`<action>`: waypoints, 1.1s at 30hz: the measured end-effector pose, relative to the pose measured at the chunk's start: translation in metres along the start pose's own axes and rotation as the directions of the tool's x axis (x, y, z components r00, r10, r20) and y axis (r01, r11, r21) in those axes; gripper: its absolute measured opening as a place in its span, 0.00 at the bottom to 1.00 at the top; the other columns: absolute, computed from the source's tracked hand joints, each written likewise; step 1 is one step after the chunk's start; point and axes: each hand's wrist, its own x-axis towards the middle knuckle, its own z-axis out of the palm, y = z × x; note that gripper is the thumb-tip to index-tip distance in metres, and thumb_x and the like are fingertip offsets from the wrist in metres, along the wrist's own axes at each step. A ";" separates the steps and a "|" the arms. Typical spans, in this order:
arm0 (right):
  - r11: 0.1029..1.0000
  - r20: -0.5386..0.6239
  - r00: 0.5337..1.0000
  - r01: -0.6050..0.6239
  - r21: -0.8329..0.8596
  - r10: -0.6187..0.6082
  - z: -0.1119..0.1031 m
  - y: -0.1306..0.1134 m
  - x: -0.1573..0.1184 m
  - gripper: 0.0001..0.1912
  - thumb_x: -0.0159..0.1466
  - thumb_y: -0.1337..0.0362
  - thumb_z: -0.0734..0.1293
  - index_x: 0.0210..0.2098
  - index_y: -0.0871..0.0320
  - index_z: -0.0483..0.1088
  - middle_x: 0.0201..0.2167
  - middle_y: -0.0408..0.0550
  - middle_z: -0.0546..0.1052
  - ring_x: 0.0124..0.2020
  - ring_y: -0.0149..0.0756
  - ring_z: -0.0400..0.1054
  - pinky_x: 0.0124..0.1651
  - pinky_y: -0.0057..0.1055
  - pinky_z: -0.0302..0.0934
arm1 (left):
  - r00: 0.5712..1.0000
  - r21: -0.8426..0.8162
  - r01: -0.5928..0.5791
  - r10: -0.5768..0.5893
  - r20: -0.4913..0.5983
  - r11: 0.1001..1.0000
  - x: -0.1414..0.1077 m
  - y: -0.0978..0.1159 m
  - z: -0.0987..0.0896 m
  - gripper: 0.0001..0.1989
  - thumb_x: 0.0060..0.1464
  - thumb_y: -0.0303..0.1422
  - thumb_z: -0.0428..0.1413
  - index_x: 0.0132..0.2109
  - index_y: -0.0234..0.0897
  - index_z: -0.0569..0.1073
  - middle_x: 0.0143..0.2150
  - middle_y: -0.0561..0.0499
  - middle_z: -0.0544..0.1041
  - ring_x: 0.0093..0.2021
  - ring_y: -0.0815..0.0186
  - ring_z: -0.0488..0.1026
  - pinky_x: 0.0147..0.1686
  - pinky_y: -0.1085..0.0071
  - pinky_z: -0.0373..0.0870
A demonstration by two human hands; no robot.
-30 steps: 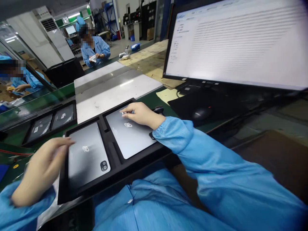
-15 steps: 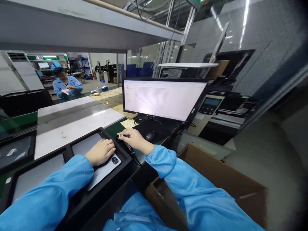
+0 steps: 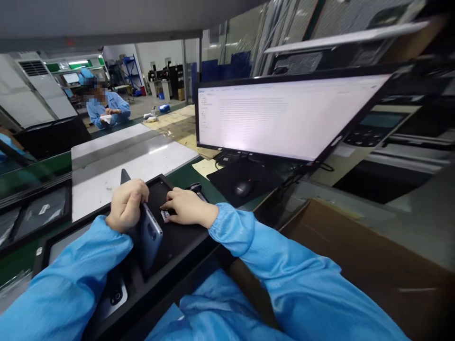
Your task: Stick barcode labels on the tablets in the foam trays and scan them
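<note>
My left hand [image 3: 127, 204] is closed round the edge of a grey-blue tablet [image 3: 153, 237] with a camera bump. The tablet is tilted up on edge above the black tray [image 3: 177, 258]. Over the tray's right compartment, my right hand [image 3: 188, 207] pinches a small white label [image 3: 165, 216] with dark print. Its fingertips are close to the compartment's black floor; I cannot tell whether the label touches it. A second tablet [image 3: 115, 296] lies in the tray's left compartment, partly covered by my left sleeve.
A barcode scanner [image 3: 196, 188] lies behind the tray, beside a mouse [image 3: 243, 188] on a black pad. The monitor [image 3: 284, 118] stands beyond. More tablets in a tray [image 3: 42, 213] lie left. A cardboard box [image 3: 355, 246] is at right. A co-worker [image 3: 108, 106] sits across the bench.
My left hand has raised the tablet from lying flat in the tray to a steep tilt. My right hand has brought the label left, over the compartment. The view has shifted.
</note>
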 end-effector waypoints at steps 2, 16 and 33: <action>1.000 -0.001 1.000 0.006 -0.009 -0.006 0.002 0.000 -0.003 0.30 0.61 0.49 0.74 0.57 0.59 0.77 0.47 0.58 0.75 0.51 0.52 0.66 0.53 0.43 0.64 | 0.998 0.041 0.028 -0.030 0.048 0.999 0.000 -0.003 0.004 0.27 0.68 0.50 0.39 0.25 0.40 0.61 0.23 0.46 0.66 0.26 0.61 0.65 0.32 0.60 0.64; 0.461 -0.081 0.713 -0.357 0.813 0.697 0.024 0.026 -0.037 0.15 0.62 0.66 0.70 0.48 0.62 0.76 0.46 0.55 0.81 0.45 0.42 0.76 0.51 0.39 0.69 | 0.777 0.385 0.116 -0.324 0.539 0.916 -0.032 0.006 0.029 0.20 0.60 0.38 0.52 0.55 0.31 0.66 0.62 0.29 0.70 0.57 0.49 0.74 0.56 0.52 0.72; 0.460 0.108 0.836 -0.399 0.793 0.538 -0.006 -0.002 -0.098 0.27 0.54 0.57 0.68 0.52 0.55 0.80 0.50 0.48 0.82 0.54 0.54 0.76 0.53 0.40 0.72 | 0.049 0.471 0.876 -0.948 -0.313 -0.110 -0.208 0.160 -0.132 0.29 0.49 0.54 0.47 0.44 0.37 0.78 0.49 0.42 0.81 0.50 0.46 0.77 0.54 0.57 0.73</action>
